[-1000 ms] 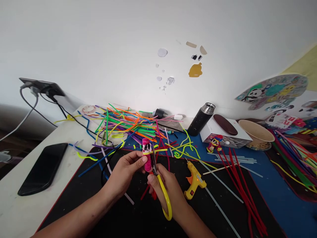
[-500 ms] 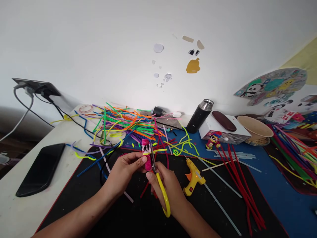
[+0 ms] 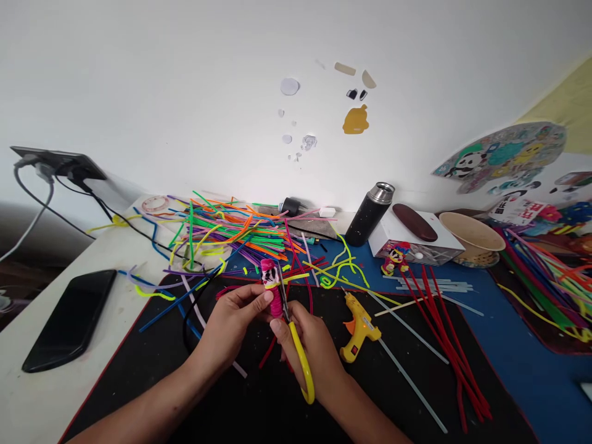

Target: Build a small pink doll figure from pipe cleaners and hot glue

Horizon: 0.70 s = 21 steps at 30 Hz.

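Note:
My left hand (image 3: 235,324) is closed on a small pipe-cleaner figure (image 3: 276,304), pinching its magenta coiled body between thumb and fingers. The figure stands upright, with a magenta top, a black-and-white face and yellow at the neck. A yellow pipe cleaner (image 3: 295,279) sticks out from it to the right. My right hand (image 3: 309,345) is closed round the yellow-handled scissors (image 3: 303,364). Their blades point up beside the figure, at the yellow strand. Whether the blades touch the strand I cannot tell.
A yellow hot glue gun (image 3: 358,327) lies right of my hands, near red pipe cleaners (image 3: 451,351). Behind are a heap of coloured pipe cleaners (image 3: 240,231), a black thermos (image 3: 370,216), a finished-looking figure (image 3: 395,258) and a white box (image 3: 419,243). A black phone (image 3: 69,320) lies left.
The whole view has shifted slightly. Both hands keep their grips on the figure and the scissors, and the blades stay beside the figure at the yellow strand.

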{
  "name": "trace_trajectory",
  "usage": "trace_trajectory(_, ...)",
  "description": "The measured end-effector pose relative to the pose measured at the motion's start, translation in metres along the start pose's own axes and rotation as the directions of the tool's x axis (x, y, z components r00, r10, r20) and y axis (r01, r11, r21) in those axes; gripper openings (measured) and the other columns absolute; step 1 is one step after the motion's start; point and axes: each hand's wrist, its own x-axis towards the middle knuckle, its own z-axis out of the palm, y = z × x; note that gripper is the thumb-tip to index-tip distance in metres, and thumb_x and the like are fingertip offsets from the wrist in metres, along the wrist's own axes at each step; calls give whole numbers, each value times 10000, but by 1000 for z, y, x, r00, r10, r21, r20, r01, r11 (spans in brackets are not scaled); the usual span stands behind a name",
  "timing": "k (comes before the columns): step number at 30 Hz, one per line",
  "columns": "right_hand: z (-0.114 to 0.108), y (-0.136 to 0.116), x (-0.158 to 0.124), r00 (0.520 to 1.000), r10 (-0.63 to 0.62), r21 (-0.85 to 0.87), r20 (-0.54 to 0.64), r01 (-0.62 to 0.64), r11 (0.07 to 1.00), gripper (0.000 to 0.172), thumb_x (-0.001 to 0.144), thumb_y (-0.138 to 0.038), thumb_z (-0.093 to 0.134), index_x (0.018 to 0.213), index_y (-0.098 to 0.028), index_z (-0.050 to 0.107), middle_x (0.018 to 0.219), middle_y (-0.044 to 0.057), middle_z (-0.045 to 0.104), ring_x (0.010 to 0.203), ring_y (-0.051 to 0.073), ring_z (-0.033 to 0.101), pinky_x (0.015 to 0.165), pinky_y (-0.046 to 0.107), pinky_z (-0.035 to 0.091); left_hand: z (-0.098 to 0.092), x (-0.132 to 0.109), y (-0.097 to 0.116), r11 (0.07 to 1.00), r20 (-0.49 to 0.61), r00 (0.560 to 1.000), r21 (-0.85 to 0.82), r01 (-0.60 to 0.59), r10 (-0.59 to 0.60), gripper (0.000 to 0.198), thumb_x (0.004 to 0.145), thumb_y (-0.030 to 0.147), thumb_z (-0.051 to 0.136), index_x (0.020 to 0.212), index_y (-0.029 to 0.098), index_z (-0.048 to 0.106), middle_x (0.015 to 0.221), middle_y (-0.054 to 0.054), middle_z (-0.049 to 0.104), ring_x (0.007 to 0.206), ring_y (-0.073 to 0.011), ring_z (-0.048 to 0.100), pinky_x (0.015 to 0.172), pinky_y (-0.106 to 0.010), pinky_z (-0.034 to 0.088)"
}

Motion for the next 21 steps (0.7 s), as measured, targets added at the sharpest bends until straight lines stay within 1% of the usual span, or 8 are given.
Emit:
trace_trajectory(4,0,1,0,1000,1,6,-2,-1,1000,370,1026,-591,548,909,-240,535,595,-35,558,504,153,551,517,261,355,3,0,1,1000,-14,1000,-25,14,-14,382,664,496,973,775,169,810,733,-56,759,662,-182,664,686,-289,578)
trace_trajectory(9,0,5,0,1000,-1,18,1,1,1000,373,1030,-594,545,915,-239,532,646,-27,573,517,145,554,517,255,359,2,0,-4,999,-2,1000,-38,7,-7,334,708,463,961,790,175,813,750,-44,758,683,-166,662,705,-265,566)
trace_trajectory(14,0,5,0,1000,0,1,-21,0,1000,359,1033,-570,542,881,-250,490,665,-18,600,513,139,554,509,246,359,3,-2,-7,998,-11,1000,-53,15,-16,327,714,453,962,796,171,817,756,-36,758,692,-154,666,702,-241,561)
trace_trajectory(21,-1,1,2,999,-7,-52,-52,4,999,341,1022,-536,545,842,-254,481,579,-47,532,485,142,527,505,241,334,8,-2,-5,995,-60,997,-91,46,-51,409,628,466,1005,792,144,814,756,-50,762,683,-156,668,688,-248,573)
